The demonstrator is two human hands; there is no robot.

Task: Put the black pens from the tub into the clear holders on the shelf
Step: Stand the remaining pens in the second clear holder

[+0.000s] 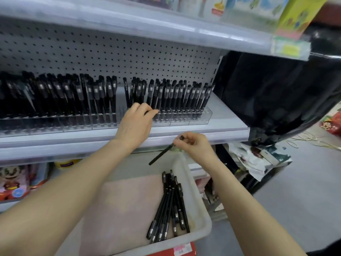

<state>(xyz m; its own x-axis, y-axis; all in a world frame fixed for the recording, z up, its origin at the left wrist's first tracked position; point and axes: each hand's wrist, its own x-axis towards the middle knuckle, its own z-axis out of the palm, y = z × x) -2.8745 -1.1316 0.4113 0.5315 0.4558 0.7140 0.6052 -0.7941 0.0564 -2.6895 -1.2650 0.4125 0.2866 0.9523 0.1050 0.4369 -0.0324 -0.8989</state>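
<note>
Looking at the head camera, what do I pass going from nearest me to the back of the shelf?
Tub with loose black pens → right hand holding one pen → shelf front edge → clear holders full of upright pens → pegboard back wall.

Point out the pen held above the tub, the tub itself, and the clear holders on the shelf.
held pen (161, 154), head view, middle of its barrel.
tub (199, 200), head view, bare right wall.
clear holders (198, 121), head view, front wall near the right end.
</note>
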